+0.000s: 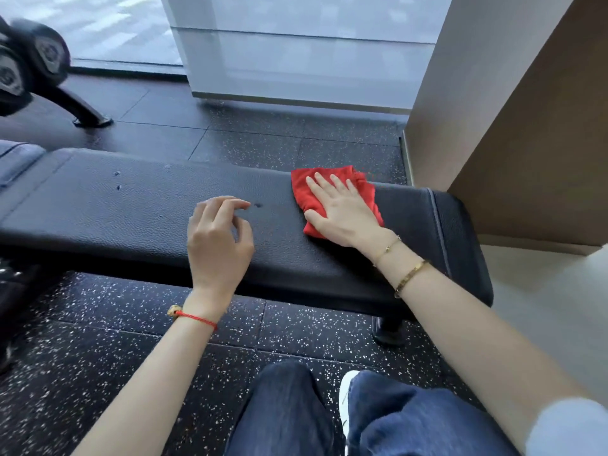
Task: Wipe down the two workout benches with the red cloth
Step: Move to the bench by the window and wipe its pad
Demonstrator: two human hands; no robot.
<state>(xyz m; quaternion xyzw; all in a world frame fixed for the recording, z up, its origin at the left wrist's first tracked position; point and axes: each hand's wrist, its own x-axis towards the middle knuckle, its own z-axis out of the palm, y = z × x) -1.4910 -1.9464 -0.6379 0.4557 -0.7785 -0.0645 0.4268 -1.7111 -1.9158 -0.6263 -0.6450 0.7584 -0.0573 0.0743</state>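
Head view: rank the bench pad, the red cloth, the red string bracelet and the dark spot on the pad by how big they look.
1. Bench pad, by far the largest.
2. Red cloth, partly covered by the right hand.
3. Red string bracelet.
4. Dark spot, smallest.
The bracelet is nearer the camera, but the order holds.

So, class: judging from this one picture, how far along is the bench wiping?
Done: nothing provable. In hand: the right hand presses the red cloth flat near the bench end; the left hand hovers empty. Left: dark spots mid-pad, plus the adjoining pad at the left edge.
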